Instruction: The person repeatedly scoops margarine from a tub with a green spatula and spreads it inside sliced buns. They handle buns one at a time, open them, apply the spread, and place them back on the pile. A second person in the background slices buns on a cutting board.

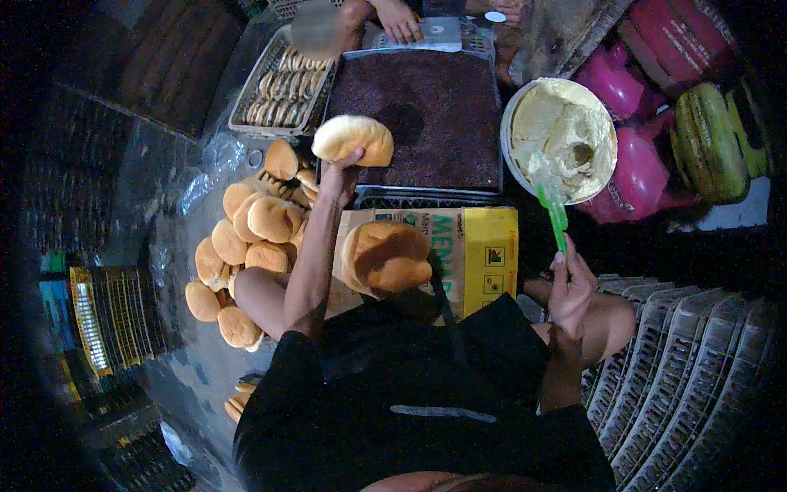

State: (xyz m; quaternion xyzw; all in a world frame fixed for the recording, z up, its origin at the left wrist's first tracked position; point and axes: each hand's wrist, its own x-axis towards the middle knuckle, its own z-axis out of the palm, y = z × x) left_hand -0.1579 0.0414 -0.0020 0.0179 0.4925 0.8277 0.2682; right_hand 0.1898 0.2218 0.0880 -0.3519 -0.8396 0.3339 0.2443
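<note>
My left hand (343, 174) is closed around a pale golden bun (354, 139), holding it up over the near left part of a tray (498, 123) spread with dark brown granules (443, 90). My right hand (571, 283) grips a green-handled spatula (554, 215). The spatula's cream-smeared blade reaches over the near rim of a round white tub (507, 148), touching pale cream (545, 115). On a cardboard box (489, 238) in front of me lie more buns (387, 256), stacked and partly shaded. The inside of the held bun is hidden.
Loose buns (246, 217) are heaped on the floor to the left. Behind them stands a crate (236, 123) of filled buns in rows. Another person's hand (398, 20) rests beyond the tray. Pink bags (639, 168) lie right of the tub; stacked crates (680, 353) stand near right.
</note>
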